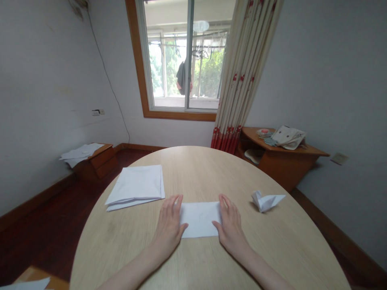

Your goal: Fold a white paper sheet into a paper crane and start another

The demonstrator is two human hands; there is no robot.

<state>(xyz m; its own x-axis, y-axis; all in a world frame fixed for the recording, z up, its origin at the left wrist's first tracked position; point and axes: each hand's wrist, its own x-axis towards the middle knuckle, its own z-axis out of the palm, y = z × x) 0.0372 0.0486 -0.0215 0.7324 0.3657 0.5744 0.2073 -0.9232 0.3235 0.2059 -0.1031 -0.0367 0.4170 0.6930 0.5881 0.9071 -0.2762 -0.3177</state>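
A: Hands?

B: Both open and flat, palms down, fingers a bit spread, nothing gripped. The left hand [168,229] rests at the sheet's left end, the right hand [231,229] at its right end. Both touch the paper. Cannot tell how hard they press.

A: Where's the paper?

B: 1 white paper sheet [199,219] lies flat between the 2 hands on the oval wooden table [117,245]. Long side runs left to right, closer to the near edge than the far edge.

A: What else is on the table?

B: 2 items. A folded stack of white paper [134,187] sits beyond the left hand, just clear of it. A folded paper bird [266,200] sits to the right, near the right hand but not touching.

A: Around the table?

B: Right side: a wooden cabinet [284,165] against the wall, with a cloth bag [287,137] on top. Left side: a low wooden drawer unit [101,163] with loose white papers [80,154] on it. Ahead: a window [181,60] and a red-and-cream curtain [244,68].
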